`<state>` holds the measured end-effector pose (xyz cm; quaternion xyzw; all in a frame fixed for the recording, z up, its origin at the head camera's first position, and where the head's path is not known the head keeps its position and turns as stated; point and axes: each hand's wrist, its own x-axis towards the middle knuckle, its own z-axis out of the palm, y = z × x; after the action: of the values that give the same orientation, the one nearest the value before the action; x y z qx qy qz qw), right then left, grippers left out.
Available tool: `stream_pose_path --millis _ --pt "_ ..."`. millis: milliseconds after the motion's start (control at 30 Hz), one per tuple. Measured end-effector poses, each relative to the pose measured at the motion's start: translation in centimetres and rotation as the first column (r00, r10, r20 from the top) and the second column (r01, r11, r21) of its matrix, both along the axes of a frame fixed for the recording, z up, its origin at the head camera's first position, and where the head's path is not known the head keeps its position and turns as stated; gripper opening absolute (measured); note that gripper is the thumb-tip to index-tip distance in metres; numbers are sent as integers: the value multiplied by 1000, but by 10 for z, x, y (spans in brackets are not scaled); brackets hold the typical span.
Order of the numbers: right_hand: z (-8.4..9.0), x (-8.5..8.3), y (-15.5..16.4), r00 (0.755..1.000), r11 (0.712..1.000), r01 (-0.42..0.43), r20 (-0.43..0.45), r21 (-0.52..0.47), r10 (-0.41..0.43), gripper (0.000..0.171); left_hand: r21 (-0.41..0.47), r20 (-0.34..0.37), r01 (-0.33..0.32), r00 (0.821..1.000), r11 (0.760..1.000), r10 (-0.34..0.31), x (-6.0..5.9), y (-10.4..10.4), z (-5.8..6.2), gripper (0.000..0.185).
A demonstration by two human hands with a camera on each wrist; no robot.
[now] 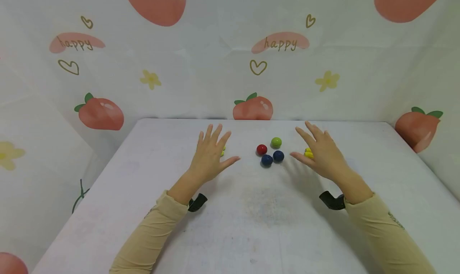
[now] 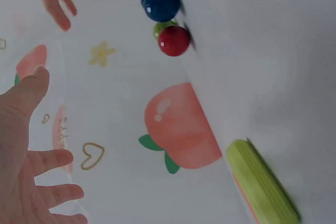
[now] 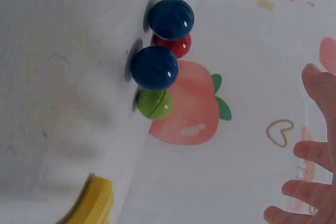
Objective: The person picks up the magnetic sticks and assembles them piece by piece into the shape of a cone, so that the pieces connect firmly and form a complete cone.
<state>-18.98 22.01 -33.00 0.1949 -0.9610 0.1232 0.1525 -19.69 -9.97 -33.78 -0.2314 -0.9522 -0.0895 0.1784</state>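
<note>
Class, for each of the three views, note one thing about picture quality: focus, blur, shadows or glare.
Head view: even light, sharp, soft shadows under the right hand. Left wrist view: the green piece close to the lens is blurred. Right wrist view: the blue balls carry small glare spots, and the yellow piece is soft.

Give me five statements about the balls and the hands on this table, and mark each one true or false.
1. Four balls sit between the two hands. True: a red ball, a green ball and two blue balls.
2. The left hand grips the red ball. False: it holds nothing, its fingers spread.
3. A yellow piece lies by the right hand. True.
4. The green ball lies nearest the person. False: it lies farthest back; the blue balls are nearest.
5. Both hands are curled into fists. False: both are open with straight fingers.
</note>
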Motion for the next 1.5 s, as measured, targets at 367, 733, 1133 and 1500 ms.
stream_pose_path --millis 367,733,1133,1500 --pt "-4 7 27 1000 983 -12 13 -182 14 59 259 66 182 976 949 -205 2 16 -1 53" --pt "-15 6 42 998 977 8 57 -211 4 49 400 410 141 857 906 -314 -4 47 -16 48" --pt "-28 -4 50 987 957 25 162 -288 23 40 517 503 88 774 851 -385 -29 64 -31 43" --pt "-35 -14 55 962 957 105 270 -270 -29 39 451 575 60 744 890 -342 -40 76 -37 42"
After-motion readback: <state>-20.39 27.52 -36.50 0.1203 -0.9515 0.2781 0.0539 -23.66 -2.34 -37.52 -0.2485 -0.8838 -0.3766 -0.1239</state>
